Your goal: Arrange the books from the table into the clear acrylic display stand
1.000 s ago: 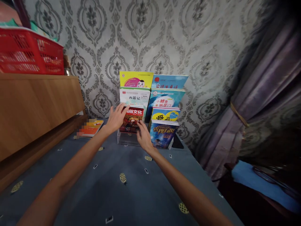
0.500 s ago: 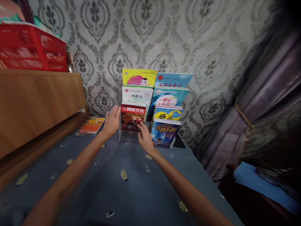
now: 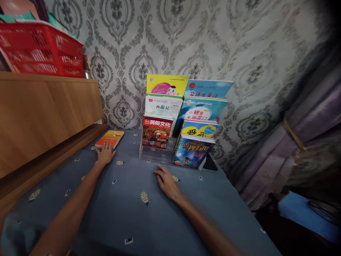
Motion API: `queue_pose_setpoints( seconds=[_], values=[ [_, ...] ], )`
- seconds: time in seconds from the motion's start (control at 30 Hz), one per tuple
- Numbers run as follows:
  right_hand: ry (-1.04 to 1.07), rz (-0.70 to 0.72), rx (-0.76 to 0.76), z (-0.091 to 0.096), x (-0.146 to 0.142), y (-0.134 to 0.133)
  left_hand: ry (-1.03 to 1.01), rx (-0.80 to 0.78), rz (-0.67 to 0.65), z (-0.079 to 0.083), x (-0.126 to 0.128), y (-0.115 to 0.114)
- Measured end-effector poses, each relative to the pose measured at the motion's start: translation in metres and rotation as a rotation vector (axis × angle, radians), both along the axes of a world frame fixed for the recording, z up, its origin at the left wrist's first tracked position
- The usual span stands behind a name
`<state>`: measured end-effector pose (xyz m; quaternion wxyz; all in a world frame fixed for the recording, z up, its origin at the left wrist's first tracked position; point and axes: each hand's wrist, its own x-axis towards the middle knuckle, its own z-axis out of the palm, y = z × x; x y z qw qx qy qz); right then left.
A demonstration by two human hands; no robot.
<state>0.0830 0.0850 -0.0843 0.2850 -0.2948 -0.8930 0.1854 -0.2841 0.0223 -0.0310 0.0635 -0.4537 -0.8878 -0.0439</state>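
Note:
At the left, an orange book (image 3: pixel 113 137) lies flat on the patterned cloth. My left hand (image 3: pixel 106 153) rests with spread fingers at its near edge, fingertips on the cover. Over the cloth in front of the rack is my right hand (image 3: pixel 167 181), fingers loosely extended and holding nothing. A clear acrylic rack (image 3: pixel 153 155) carries books in two stepped columns. The red-covered book (image 3: pixel 157 133) stands in its left column, with a white book (image 3: pixel 163 106) and a yellow book (image 3: pixel 166 84) behind. A dark blue book (image 3: pixel 192 153) is frontmost on the right.
The blue-grey cloth (image 3: pixel 106 213) covers the table. A wooden cabinet (image 3: pixel 50 117) with a red basket (image 3: pixel 42 48) on top borders the left. Behind the rack is a patterned wall (image 3: pixel 125 71); a curtain (image 3: pixel 277 167) hangs at the right. A dark flat object (image 3: pixel 211 163) lies beside the rack.
My left hand has moved from the rack's left side down to the orange book. My right hand has left the red-covered book and drawn back toward me. The view has shifted slightly.

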Motion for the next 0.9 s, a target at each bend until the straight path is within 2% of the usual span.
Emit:
queue_pose_setpoints(
  seconds=[0.17,0.4,0.7,0.9],
  values=[
    [-0.041,-0.013,-0.011,0.009,-0.001,-0.003,0.072,0.007,-0.040,0.006,0.001,-0.002],
    [-0.070,-0.012,-0.030,0.014,-0.002,-0.005,0.132,-0.035,-0.046,0.022,-0.002,0.014],
    [-0.095,-0.010,0.001,0.013,-0.002,-0.004,0.116,-0.110,-0.116,0.027,-0.014,0.029],
    [-0.112,-0.004,0.013,0.014,-0.002,-0.005,0.104,-0.093,-0.242,0.028,-0.018,0.037]
  ],
)
